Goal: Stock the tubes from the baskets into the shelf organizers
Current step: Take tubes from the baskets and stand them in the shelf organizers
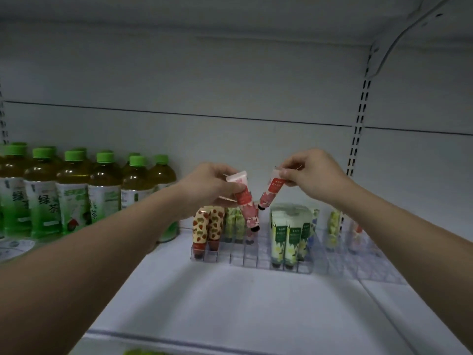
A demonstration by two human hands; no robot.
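Green-capped tea bottles (74, 193) stand in rows far left of the clear organizer (256, 254), on the same white shelf (230, 303). At the organizer's left end, strawberry-print tubes (207, 226) stand cap down in its cells; pale green tubes (234, 222) stand just behind and right of them. Left hand (207, 187) is above the organizer's left part, fingers curled round the flat end of a pink tube (244, 201); tube tilts, black cap pointing down toward the cells, whether it touches the organizer cannot be told. Right hand (312, 175) is above the organizer's middle, thumb and fingertips pinching the crimped end of a second pink tube (271, 190), cap down and angled left, clear of the cells. Below that hand, white-and-green tubes (289, 239) fill the organizer's middle cells. Further right, more tubes (335, 226) show blurred through the organizer's clear walls.
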